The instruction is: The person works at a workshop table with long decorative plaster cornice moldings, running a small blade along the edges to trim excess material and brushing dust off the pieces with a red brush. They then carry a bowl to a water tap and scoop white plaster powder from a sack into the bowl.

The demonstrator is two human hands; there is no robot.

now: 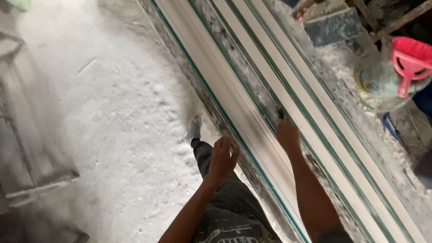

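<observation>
Long white plaster mouldings [252, 96] lie in rows on a glass-topped bench with green glass edges [225, 117], running from top left to bottom right. My right hand [288, 135] rests on one moulding and is closed on a small dark tool [280, 112] whose tip touches the strip. My left hand [223, 157] hovers with fingers spread beside the bench's near edge, holding nothing. My leg and a dusty shoe [194, 128] show below it on the floor.
The floor [112, 112] is white with plaster dust. A metal frame [27, 148] stands at the left. At the right are a dark slab [333, 27], a plastic-wrapped bundle [378, 81] and a red bucket holding a pink scoop [411, 63].
</observation>
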